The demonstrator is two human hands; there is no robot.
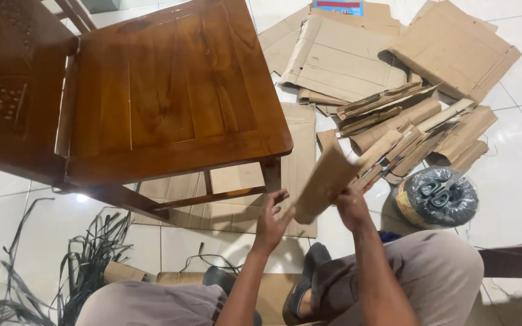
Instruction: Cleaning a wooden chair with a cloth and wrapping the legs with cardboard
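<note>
Folded cardboard strip (326, 184) was held tilted above the tiled floor (515, 169), in front of the wooden chair (170, 90). Right hand (351, 207) fingers were closed on its lower right edge; left hand (271, 220) fingers, loosely curled, touched its lower left end. Cardboard pile (406, 130) lay just beyond.

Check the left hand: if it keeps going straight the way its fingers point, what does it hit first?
Probably the chair leg. The left hand, touching the folded cardboard piece, points up toward the wooden chair. Depth is unclear from one view, so it could pass in front.
</note>
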